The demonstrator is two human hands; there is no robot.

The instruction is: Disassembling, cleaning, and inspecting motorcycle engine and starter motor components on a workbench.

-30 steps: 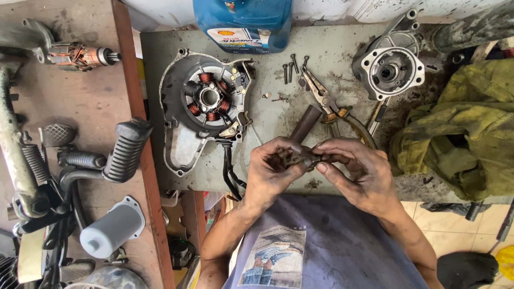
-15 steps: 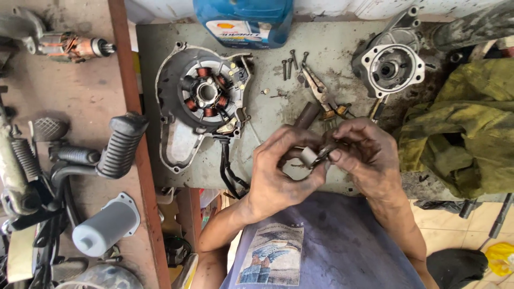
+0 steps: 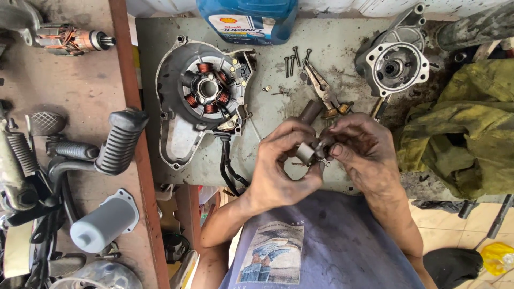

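hands: our left hand and right hand are both greasy, meeting over the near edge of the bench

part: a small metal piece, roughly cylindrical, sits right between the two hands, just above the bench edge and over our lap

grip: left fingers curl shut around it from below, right fingertips pinch the other end. Both hands are closed on it, with no gap we can see

slip risk: oily fingers on a small smooth piece, so if the pinch loosens it probably drops off the edge into our lap or onto the floor

loose bits: screws and a tiny washer-looking thing lie loose near the pliers. A bumped wrist could roll them off

stator cover: just left of our left hand, copper coils exposed, wires hanging over the edge. An elbow could snag them

grit: the bench is dirty near the pump housing, so we'd guess dirt could get into the part if we set it down there

rag: piled at the right, could hide anything that rolls that way
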